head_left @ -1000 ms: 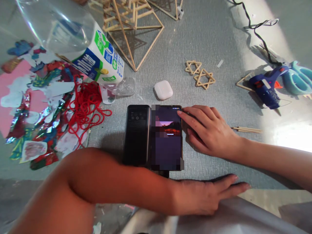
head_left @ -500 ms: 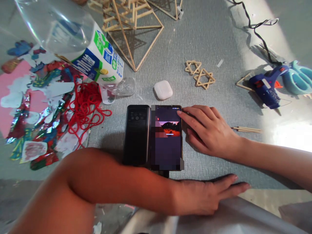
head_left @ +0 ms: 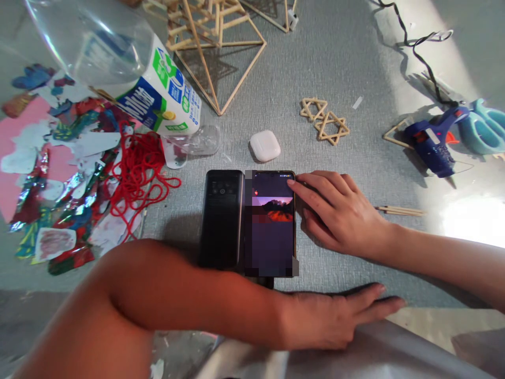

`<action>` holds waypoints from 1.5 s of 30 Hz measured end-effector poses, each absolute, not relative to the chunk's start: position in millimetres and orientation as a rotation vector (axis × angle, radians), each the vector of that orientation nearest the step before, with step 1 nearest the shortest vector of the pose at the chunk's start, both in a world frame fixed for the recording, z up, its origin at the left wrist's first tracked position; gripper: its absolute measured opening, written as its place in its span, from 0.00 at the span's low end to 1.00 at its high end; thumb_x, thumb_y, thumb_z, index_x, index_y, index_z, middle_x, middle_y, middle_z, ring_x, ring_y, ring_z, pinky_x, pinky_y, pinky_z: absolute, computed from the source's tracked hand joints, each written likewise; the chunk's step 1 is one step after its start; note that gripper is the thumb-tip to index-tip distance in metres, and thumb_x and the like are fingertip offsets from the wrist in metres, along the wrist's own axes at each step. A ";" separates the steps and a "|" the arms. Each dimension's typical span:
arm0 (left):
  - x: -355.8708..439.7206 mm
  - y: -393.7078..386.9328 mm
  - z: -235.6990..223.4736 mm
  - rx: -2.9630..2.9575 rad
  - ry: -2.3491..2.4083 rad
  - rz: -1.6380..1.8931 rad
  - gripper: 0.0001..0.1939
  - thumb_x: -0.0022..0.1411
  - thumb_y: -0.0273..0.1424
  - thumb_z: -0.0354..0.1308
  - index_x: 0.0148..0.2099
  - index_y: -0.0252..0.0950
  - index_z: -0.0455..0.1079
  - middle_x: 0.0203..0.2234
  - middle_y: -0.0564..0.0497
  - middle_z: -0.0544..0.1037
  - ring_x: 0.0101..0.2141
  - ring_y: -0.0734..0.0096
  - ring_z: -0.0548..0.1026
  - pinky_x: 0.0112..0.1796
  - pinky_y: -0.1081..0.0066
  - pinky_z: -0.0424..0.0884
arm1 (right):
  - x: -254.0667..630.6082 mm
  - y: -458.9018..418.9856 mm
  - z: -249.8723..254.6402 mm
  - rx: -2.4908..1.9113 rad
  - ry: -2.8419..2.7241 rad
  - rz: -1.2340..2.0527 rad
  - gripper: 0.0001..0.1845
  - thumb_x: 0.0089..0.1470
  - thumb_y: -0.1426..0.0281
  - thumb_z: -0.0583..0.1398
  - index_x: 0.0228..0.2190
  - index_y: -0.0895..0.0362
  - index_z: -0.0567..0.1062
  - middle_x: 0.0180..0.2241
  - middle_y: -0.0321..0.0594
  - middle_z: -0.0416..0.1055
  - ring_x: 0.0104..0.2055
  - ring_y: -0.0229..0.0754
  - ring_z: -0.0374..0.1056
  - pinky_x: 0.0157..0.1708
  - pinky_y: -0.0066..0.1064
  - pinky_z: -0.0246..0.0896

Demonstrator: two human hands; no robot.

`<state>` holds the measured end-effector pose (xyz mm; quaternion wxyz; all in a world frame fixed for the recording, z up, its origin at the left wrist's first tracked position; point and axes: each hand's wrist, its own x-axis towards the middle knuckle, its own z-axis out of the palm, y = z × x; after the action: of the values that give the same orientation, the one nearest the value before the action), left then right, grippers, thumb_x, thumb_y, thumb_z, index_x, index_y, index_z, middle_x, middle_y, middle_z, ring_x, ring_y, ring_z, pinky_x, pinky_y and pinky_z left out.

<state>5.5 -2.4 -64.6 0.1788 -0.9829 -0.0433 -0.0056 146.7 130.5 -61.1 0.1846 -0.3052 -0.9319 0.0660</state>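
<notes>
A flat black smartphone with a lit screen (head_left: 272, 242) lies face up on the grey textured tabletop (head_left: 315, 58), just right of a black rectangular phone-like device (head_left: 221, 221). Its display is on, showing a landscape picture; we judge the viewing underway — how much is left, we cannot tell. Our right hand (head_left: 335, 210) is relaxed and ungripped, its index fingertip at the phone's upper right corner; our left hand (head_left: 321, 321) rests near the table edge, two fingers outstretched, grasping nothing we can see. Two small six-pointed stars of pale wooden sticks (head_left: 332, 128) are already joined — the thin loose sticks (head_left: 402, 211) by our right wrist are not, and overlap too much to count. We also count one white rounded plastic case (head_left: 265, 146) and one dark-blue glue gun (head_left: 430, 145).
</notes>
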 end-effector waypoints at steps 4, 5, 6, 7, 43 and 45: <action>5.3 -2.4 -65.5 -2.789 -0.107 -0.025 0.22 0.66 0.36 0.45 0.37 0.58 0.82 0.74 0.71 0.68 0.79 0.72 0.55 0.78 0.51 0.50 | 147.0 130.4 -61.6 -0.862 -2.622 0.203 0.34 0.69 0.70 0.57 0.73 0.59 0.62 0.63 0.58 0.74 0.62 0.62 0.71 0.53 0.55 0.71; 4.9 -2.3 -65.3 -2.796 -0.113 -0.029 0.22 0.67 0.36 0.45 0.40 0.60 0.82 0.75 0.72 0.68 0.79 0.73 0.55 0.79 0.50 0.50 | 147.0 130.3 -61.6 -0.865 -2.620 0.206 0.35 0.69 0.70 0.57 0.73 0.59 0.62 0.64 0.58 0.74 0.62 0.62 0.71 0.53 0.55 0.71; 4.5 -2.1 -65.0 -2.803 -0.127 -0.034 0.23 0.67 0.36 0.45 0.43 0.61 0.82 0.75 0.72 0.67 0.78 0.74 0.55 0.79 0.50 0.49 | 147.0 130.3 -61.5 -0.868 -2.619 0.207 0.34 0.69 0.70 0.57 0.73 0.59 0.62 0.64 0.58 0.74 0.62 0.62 0.71 0.53 0.55 0.71; 4.1 -1.9 -64.5 -2.808 -0.144 -0.038 0.23 0.68 0.35 0.45 0.44 0.61 0.82 0.76 0.71 0.65 0.78 0.74 0.55 0.79 0.51 0.48 | 146.9 130.2 -61.4 -0.869 -2.619 0.205 0.34 0.69 0.70 0.57 0.73 0.59 0.62 0.64 0.58 0.74 0.62 0.62 0.71 0.53 0.55 0.71; 5.6 1.3 -64.5 -2.742 -0.041 -0.032 0.25 0.66 0.34 0.42 0.25 0.53 0.78 0.74 0.70 0.68 0.79 0.69 0.56 0.78 0.51 0.54 | 146.1 131.3 -60.5 -0.830 -2.610 0.171 0.29 0.70 0.71 0.57 0.68 0.66 0.68 0.62 0.60 0.75 0.61 0.62 0.72 0.51 0.55 0.74; 5.8 0.6 -64.5 -2.739 -0.047 -0.031 0.26 0.66 0.34 0.41 0.25 0.53 0.79 0.75 0.69 0.67 0.79 0.69 0.55 0.78 0.51 0.53 | 145.9 131.3 -60.4 -0.828 -2.612 0.163 0.29 0.70 0.71 0.57 0.68 0.66 0.68 0.62 0.60 0.75 0.61 0.62 0.72 0.52 0.54 0.74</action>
<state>5.8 0.6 -64.5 0.1998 -0.9796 -0.0167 -0.0111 145.9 131.3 -60.4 0.1970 -0.2957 -0.9329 0.0583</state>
